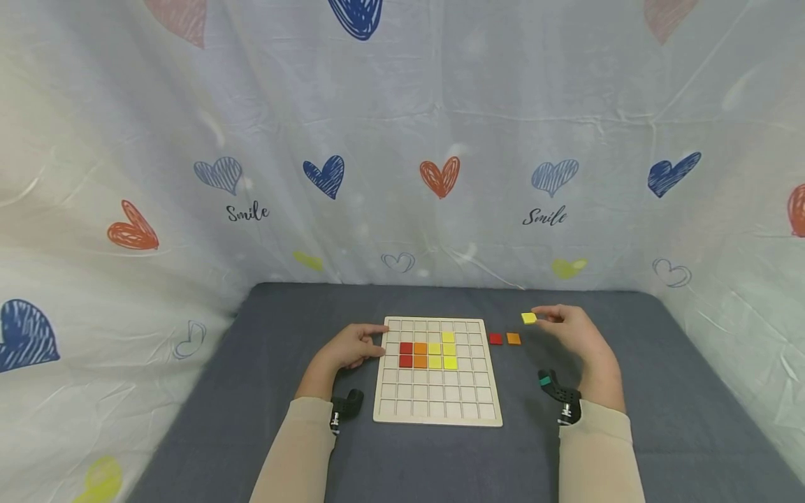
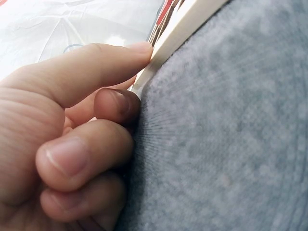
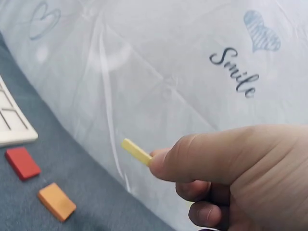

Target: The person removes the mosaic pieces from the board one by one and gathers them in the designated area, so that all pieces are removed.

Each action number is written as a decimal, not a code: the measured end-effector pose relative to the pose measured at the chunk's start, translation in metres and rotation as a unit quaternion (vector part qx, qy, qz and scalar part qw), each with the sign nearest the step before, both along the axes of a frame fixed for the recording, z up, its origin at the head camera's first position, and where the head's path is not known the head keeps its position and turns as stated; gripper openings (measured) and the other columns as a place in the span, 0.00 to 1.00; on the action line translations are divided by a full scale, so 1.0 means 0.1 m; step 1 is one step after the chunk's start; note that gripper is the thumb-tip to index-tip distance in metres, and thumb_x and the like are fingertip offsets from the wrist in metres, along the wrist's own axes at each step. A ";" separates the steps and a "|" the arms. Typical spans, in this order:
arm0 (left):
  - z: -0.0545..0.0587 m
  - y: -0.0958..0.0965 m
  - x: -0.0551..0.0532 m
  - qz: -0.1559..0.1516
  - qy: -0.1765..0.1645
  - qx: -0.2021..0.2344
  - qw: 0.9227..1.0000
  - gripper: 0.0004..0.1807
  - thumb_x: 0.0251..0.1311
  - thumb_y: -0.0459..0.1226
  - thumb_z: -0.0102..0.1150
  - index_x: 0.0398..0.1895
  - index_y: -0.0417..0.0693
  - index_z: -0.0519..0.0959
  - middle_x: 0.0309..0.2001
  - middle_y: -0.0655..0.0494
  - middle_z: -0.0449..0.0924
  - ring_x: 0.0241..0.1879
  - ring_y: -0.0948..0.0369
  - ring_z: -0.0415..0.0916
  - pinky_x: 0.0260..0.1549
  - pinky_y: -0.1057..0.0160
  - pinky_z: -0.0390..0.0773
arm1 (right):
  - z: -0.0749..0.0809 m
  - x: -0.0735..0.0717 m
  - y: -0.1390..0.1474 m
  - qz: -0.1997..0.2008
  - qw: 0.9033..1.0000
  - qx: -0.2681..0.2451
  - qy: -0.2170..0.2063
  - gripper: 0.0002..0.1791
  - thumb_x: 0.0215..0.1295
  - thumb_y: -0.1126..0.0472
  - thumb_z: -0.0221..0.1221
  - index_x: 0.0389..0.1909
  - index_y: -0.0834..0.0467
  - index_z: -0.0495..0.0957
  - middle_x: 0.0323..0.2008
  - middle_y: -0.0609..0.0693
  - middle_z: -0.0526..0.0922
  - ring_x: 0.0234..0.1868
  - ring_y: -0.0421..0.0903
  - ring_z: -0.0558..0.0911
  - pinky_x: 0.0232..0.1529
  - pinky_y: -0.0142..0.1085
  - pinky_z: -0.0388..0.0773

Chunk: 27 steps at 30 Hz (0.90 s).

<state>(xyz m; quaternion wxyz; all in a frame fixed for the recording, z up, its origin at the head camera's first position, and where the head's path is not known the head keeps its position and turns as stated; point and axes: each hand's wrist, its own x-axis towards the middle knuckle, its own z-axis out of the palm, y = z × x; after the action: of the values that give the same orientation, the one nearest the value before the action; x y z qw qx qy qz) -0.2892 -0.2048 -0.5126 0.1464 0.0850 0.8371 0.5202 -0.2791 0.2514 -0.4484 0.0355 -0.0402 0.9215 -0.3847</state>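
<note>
A pale wooden grid board (image 1: 438,412) lies on the table, with red, orange and yellow square tiles set in its upper middle cells. My left hand (image 1: 352,347) is at its left edge, index finger and thumb extended to touch the rim, the other fingers bent beneath. Seen from the left wrist, the thumb (image 2: 96,70) meets the board's side (image 2: 178,38). To the right of the board, my right hand (image 1: 575,332) pinches a yellow tile (image 3: 136,152) between thumb and fingers, holding it raised above the table.
Beside the board's right edge a loose red tile (image 1: 495,339) and an orange tile (image 1: 513,339) lie on the dark grey tablecloth (image 1: 251,433). Behind the table hangs a white curtain (image 1: 377,223) printed with hearts and "Smile".
</note>
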 end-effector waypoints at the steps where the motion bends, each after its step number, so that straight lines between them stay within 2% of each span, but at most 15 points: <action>1: 0.00 0.00 0.00 0.000 -0.001 0.000 1.000 0.32 0.60 0.34 0.73 0.69 0.49 0.78 0.14 0.59 0.66 0.09 0.64 0.56 0.12 0.64 0.61 | -0.02 0.00 0.02 -0.001 1.000 0.004 -0.006 0.23 0.75 0.59 0.60 0.64 0.67 0.77 0.45 0.59 0.76 0.46 0.55 0.73 0.46 0.49 0.72; 6: 0.00 0.00 0.00 -0.001 -0.004 -0.001 1.000 0.32 0.60 0.34 0.72 0.69 0.50 0.78 0.14 0.59 0.66 0.09 0.64 0.55 0.12 0.64 0.61 | -0.16 -0.03 0.11 0.004 0.999 0.019 -0.027 0.22 0.75 0.60 0.59 0.63 0.69 0.77 0.37 0.54 0.72 0.42 0.53 0.71 0.41 0.46 0.69; 10: 0.00 0.00 0.00 0.000 -0.003 -0.003 1.000 0.31 0.60 0.34 0.73 0.69 0.50 0.78 0.14 0.59 0.65 0.09 0.63 0.55 0.12 0.64 0.61 | -0.26 -0.05 0.16 0.008 0.999 0.025 -0.040 0.21 0.75 0.61 0.58 0.62 0.70 0.77 0.35 0.54 0.72 0.40 0.52 0.71 0.39 0.46 0.68; 17: 0.00 0.00 0.00 0.002 -0.003 -0.002 1.000 0.32 0.59 0.34 0.73 0.69 0.50 0.78 0.14 0.58 0.65 0.09 0.63 0.56 0.12 0.63 0.61 | -0.36 -0.09 0.16 -0.006 0.998 0.037 -0.056 0.20 0.72 0.63 0.59 0.59 0.71 0.80 0.45 0.61 0.80 0.42 0.53 0.73 0.42 0.47 0.71; 27: 0.00 0.00 0.00 0.001 0.000 0.003 1.000 0.31 0.59 0.34 0.73 0.68 0.50 0.78 0.14 0.58 0.65 0.09 0.63 0.55 0.12 0.63 0.61 | -0.45 -0.12 0.16 -0.018 0.998 0.044 -0.050 0.19 0.69 0.65 0.61 0.57 0.71 0.81 0.51 0.67 0.80 0.45 0.57 0.74 0.48 0.54 0.73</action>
<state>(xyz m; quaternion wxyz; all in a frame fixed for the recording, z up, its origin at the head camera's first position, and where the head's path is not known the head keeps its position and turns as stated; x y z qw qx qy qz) -0.2890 -0.2049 -0.5125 0.1452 0.0848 0.8357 0.5229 -0.2913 0.2675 -0.4936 0.0762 -0.0029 0.9350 -0.3462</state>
